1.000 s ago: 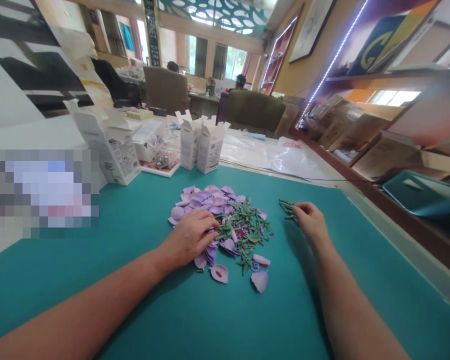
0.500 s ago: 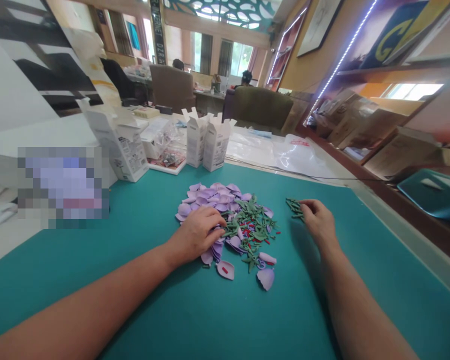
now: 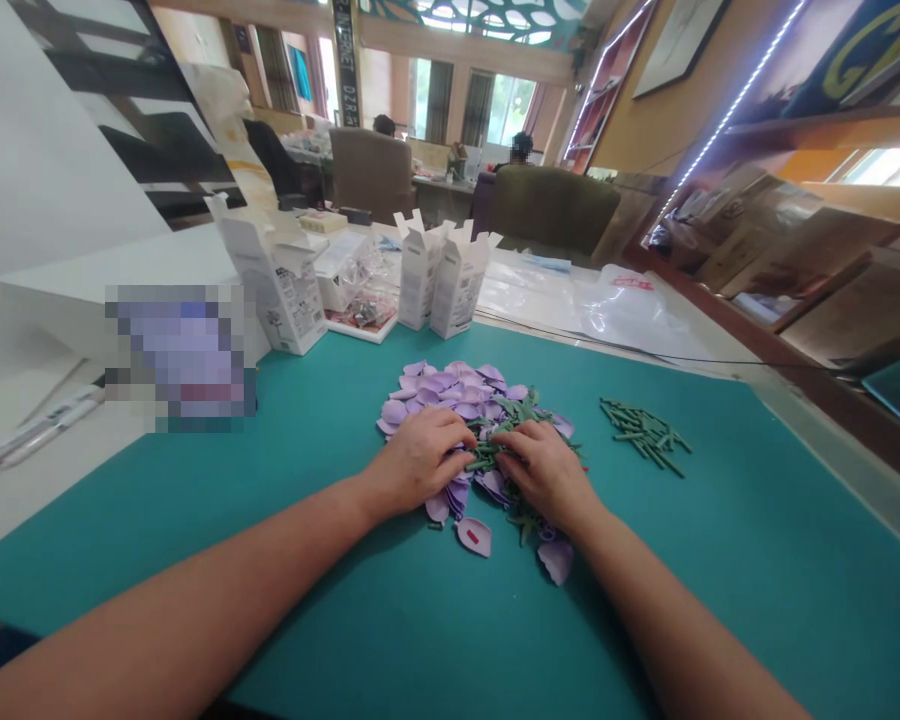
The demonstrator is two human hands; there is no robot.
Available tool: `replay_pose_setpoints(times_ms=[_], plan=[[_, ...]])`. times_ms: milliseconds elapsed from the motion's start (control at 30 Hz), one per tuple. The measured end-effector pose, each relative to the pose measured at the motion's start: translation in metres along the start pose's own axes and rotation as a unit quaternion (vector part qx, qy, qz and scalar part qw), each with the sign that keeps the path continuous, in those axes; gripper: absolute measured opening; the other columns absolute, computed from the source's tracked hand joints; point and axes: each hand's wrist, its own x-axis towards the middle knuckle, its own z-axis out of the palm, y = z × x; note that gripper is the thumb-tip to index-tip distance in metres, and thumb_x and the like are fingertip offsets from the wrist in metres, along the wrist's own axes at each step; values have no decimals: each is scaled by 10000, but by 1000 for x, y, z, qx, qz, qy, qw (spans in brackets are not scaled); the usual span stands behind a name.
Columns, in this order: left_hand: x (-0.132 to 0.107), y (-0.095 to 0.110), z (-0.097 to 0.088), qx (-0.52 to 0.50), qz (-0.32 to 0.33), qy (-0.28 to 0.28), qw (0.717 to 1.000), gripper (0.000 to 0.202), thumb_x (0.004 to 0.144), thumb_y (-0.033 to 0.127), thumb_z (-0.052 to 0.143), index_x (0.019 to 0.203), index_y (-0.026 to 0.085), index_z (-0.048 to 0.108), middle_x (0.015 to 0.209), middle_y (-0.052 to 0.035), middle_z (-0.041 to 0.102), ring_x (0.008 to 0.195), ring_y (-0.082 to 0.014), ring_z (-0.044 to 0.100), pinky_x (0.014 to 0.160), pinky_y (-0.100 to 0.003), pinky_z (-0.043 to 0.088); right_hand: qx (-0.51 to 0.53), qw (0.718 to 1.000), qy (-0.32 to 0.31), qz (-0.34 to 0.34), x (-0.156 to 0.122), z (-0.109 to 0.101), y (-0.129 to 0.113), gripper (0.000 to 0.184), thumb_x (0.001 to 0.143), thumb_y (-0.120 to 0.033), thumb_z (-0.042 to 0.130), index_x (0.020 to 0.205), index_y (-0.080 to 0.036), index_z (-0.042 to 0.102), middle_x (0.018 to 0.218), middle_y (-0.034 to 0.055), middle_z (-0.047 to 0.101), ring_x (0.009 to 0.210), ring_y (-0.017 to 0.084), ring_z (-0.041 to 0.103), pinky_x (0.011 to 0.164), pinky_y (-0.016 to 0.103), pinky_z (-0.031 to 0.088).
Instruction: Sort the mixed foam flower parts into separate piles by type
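A heap of purple plastic petals lies on the green mat, mixed at its right with green leaf pieces and small red bits. My left hand rests at the heap's front, fingers curled around green stem pieces. Facing it from the right, my right hand has its fingertips closed on the same cluster; its palm hides part of the heap. Off to the right lies a separate bunch of green stems. One loose petal with a red bit on it sits in front.
Open white boxes stand behind the mat, another white box to their left. A white tray with bagged parts is between them. Clear plastic bags lie at the back right. A pixelated item is at left.
My right hand has come left from the stem bunch to the heap, leaving the stems on the mat. My left hand stays at the heap. The view has shifted slightly.
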Motion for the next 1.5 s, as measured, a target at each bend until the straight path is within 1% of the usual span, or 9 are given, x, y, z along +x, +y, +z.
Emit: replay_pose_setpoints(times_ms=[200,367,500,567,667,833,1000,1233,1500], plan=[[0,1,0,-2,-2,-2,1000,122,879,251,542,919,180,633,973,-60,632,959,-212,547,870,-356,421,-9,1000,3,-4,1,2,-4,137,882,-197,518,903,-224,651,852,72,614,813,235,531,727,357,436],[0,1,-2,-4,-6,3,1000,101,867,233,560,910,175,630,967,-60,632,958,-215,549,862,-354,421,39,997,49,41,-1,-15,5,130,871,-227,497,866,-219,627,845,65,617,832,222,548,735,342,429],[1,1,-3,-6,-5,0,1000,98,872,233,547,900,180,626,977,-61,631,962,-216,547,865,-354,419,45,977,130,162,-13,-34,53,183,835,-338,505,803,-210,632,785,54,617,749,203,547,703,334,422],[1,1,-3,-9,-4,0,1000,102,876,234,540,897,180,624,975,-61,630,956,-215,545,861,-354,418,23,949,186,254,-24,-42,87,208,786,-370,523,786,-200,642,783,63,624,739,208,551,703,343,417],[1,0,-2,-11,0,1,1000,96,877,225,531,859,180,614,957,-55,628,935,-208,540,855,-353,414,-22,897,210,389,-46,-49,133,223,731,-385,535,757,-197,651,753,76,626,737,232,549,671,355,397],[1,-3,0,-1,1,-6,1000,112,866,218,536,775,178,589,912,-44,616,896,-197,534,836,-343,410,-55,855,230,461,-71,-52,165,221,723,-368,517,768,-202,656,756,91,626,709,234,518,656,363,387],[1,-2,0,7,-4,-19,1000,72,859,219,571,811,181,609,954,-45,621,932,-200,532,848,-345,403,-63,884,241,395,-57,-47,146,295,743,-369,493,887,-181,668,826,104,628,771,244,520,747,387,408],[5,15,4,144,-11,-64,987,174,855,349,594,878,184,645,957,-68,612,919,-245,514,784,-384,381,-21,951,217,219,-22,-32,84,233,805,-314,474,865,-203,670,821,78,621,793,227,543,793,379,422],[11,25,10,214,-37,-72,974,142,795,276,594,728,157,631,869,-124,591,935,-320,510,779,-457,366,2,973,187,132,-10,-34,35,192,874,-272,477,851,-227,662,823,65,623,822,228,554,771,369,432]])
